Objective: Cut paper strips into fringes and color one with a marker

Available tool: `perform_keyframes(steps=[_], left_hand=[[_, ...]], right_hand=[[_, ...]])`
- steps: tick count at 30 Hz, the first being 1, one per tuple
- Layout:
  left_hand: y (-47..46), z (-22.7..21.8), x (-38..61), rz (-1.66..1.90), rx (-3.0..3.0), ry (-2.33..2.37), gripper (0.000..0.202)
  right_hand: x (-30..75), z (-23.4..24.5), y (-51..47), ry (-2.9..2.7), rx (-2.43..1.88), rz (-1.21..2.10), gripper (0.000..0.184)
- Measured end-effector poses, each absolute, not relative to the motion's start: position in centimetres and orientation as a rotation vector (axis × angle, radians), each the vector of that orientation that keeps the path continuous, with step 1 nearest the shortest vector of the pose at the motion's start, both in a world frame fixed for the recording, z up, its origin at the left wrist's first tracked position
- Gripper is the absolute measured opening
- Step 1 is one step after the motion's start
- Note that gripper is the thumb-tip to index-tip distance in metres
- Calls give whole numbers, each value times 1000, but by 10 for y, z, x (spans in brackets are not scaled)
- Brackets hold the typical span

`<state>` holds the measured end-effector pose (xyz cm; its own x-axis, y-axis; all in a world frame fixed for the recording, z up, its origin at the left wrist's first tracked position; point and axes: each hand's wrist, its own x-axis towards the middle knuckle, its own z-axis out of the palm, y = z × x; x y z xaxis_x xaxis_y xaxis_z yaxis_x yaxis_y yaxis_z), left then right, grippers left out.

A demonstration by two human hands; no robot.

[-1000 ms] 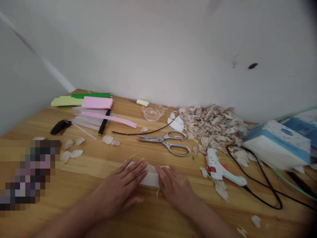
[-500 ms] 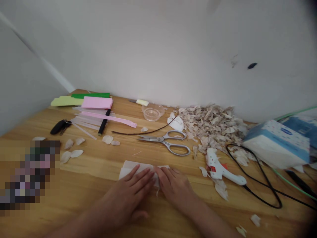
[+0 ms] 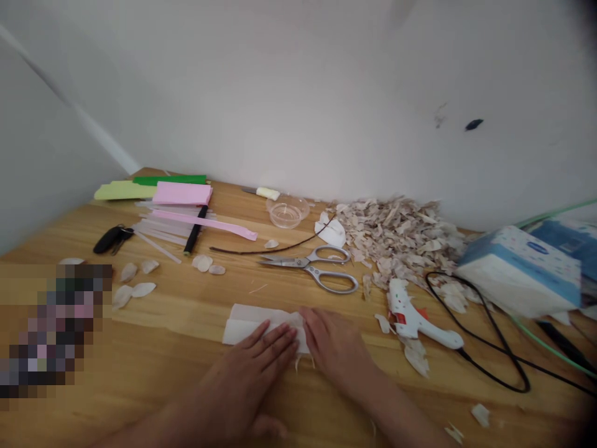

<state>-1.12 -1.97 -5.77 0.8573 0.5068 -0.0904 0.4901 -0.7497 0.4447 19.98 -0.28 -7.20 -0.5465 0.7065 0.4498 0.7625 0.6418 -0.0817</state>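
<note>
A folded sheet of thin white paper [image 3: 254, 316] lies flat on the wooden table in front of me, its right part covered by my hands. Stretched out across its lower middle are the fingers of my left hand [image 3: 247, 373], pressing it down. My right hand [image 3: 338, 345] is at the paper's right end, its fingers bent together over that edge; its thumb is hidden. A few thin pale fibres stick out below the paper between the hands. Beyond it rest silver scissors [image 3: 310, 267] with their blades slightly apart, pointing left.
Right of my hands is a white glue gun [image 3: 410, 317] with a black cord [image 3: 508, 354]. Behind it are a heap of dried petals [image 3: 401, 233] and a tissue pack [image 3: 522, 274]. A twig [image 3: 275, 249], clear bowl [image 3: 286, 211], pink crepe paper [image 3: 181, 193], glue sticks [image 3: 163, 227] and keys [image 3: 112, 238] lie farther back.
My right hand has slid right along the paper, baring more of its middle. My left hand has shifted slightly down and right, still flat.
</note>
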Motion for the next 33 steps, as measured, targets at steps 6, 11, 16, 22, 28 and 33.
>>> perform_keyframes(steps=[6,11,16,22,28,33], left_hand=[[-18,-70,-15,230,2634,866,86],[-21,-78,-12,306,2659,1064,90],[-22,-79,-10,321,2674,1062,93],[-22,-80,-10,320,2660,1070,91],[-23,-79,-8,343,2690,1054,92],[-20,-83,-12,397,2740,1292,88]], right_hand=[[216,-53,8,-2218,-1336,-91,22],[224,-44,8,-2185,-1364,-32,23],[227,-39,6,-2175,-1350,-50,23],[225,-30,6,-2172,-1353,18,23],[211,-32,1,-2217,-1278,134,24],[204,-47,-15,-2373,-1190,61,37]])
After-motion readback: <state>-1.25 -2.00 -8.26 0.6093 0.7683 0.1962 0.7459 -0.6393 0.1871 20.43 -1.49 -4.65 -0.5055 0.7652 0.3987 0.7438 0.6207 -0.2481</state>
